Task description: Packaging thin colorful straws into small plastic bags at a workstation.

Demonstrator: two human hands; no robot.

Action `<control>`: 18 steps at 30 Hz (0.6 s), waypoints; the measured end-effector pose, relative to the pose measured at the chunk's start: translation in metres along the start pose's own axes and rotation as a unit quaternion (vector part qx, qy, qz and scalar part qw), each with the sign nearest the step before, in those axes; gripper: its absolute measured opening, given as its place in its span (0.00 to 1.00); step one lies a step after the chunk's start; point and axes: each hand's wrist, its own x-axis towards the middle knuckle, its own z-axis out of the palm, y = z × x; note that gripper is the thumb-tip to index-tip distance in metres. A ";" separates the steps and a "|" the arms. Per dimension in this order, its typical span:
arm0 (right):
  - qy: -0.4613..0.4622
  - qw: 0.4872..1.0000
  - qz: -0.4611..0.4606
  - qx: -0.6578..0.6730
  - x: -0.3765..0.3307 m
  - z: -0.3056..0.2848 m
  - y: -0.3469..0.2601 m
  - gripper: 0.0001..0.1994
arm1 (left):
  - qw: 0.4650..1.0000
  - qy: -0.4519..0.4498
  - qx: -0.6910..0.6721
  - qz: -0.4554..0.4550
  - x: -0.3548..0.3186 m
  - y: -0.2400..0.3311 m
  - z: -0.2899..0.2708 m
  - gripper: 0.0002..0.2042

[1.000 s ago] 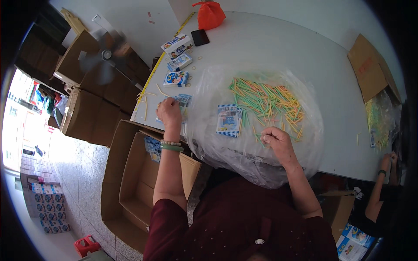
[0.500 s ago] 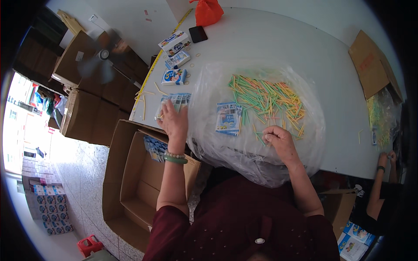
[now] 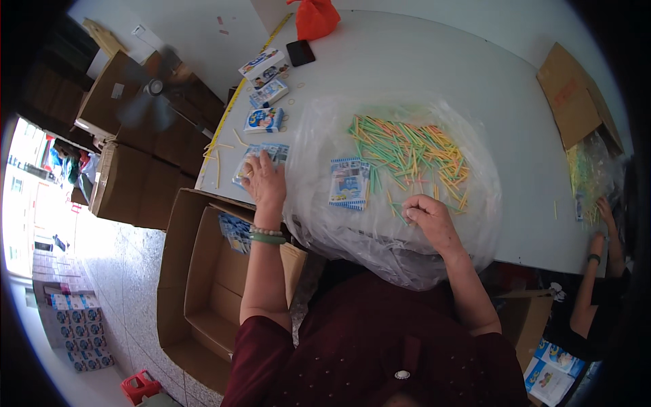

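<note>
Landmark: clear plastic bag, spread flat on the pale worktop. All places are given from it, as the person sees it.

- Thin sticks, many, green, yellow and orange-pink: loose heap on the bag's upper right part, a few strays nearer the person.
- Packet stack, blue and white, slightly fanned: on the bag's left part, beside the heap.
- Right hand: over the bag's near part, thumb and fingers drawn together beside the stray sticks; cannot tell whether one is pinched.
- Blue-white packets, overlapping: on the worktop just left of the bag.
- Left hand: over those packets, fingers half curled; cannot tell whether it grips any. Wrist bears a beaded bracelet and a green bangle.
- Loose yellow sticks: farther left of the bag.
- Small printed boxes, three: beyond the packets, left of the bag; rubber bands alongside.
- Black flat object and red bag: past the bag's far left.
- Open carton, packets inside: below left of the bag.
- Tilted cardboard box, bagged sticks at its mouth: well right of the bag, with a co-worker's hand nearby.
</note>
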 end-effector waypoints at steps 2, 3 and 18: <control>0.005 1.000 0.008 -0.003 0.000 0.002 -0.003 0.06 | 0.999 0.001 0.034 0.040 -0.005 -0.004 -0.004 0.29; 0.000 1.000 0.012 -0.004 0.001 0.003 -0.005 0.06 | 0.997 0.023 0.052 0.050 -0.006 -0.007 -0.005 0.28; 0.163 0.809 -0.204 -0.526 0.056 -0.008 -0.027 0.02 | 0.884 0.119 -0.211 0.401 -0.098 0.087 -0.028 0.06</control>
